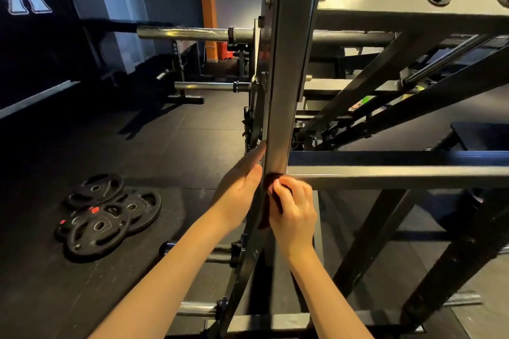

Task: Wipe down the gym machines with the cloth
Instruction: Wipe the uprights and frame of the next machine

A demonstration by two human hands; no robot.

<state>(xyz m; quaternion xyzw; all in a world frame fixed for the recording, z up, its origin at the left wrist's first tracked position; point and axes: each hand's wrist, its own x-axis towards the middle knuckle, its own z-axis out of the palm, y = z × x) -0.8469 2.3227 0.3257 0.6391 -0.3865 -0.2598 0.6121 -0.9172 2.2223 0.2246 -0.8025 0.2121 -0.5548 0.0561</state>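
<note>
Machine post (278, 118) wiped at frame centre.
The cloth (271, 183) is pinched in the curled right hand (294, 209) and pressed on the post; the left hand (239, 187) is laid straight-fingered alongside, likely for bracing.

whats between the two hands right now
The machine's upright steel post runs between them in the head view: the left hand lies flat against its left side, the right hand holds the dark cloth to it.

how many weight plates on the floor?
3, in an overlapping pile left of the machine: back plate, right plate, front plate on top. Others may be hidden underneath.
</note>
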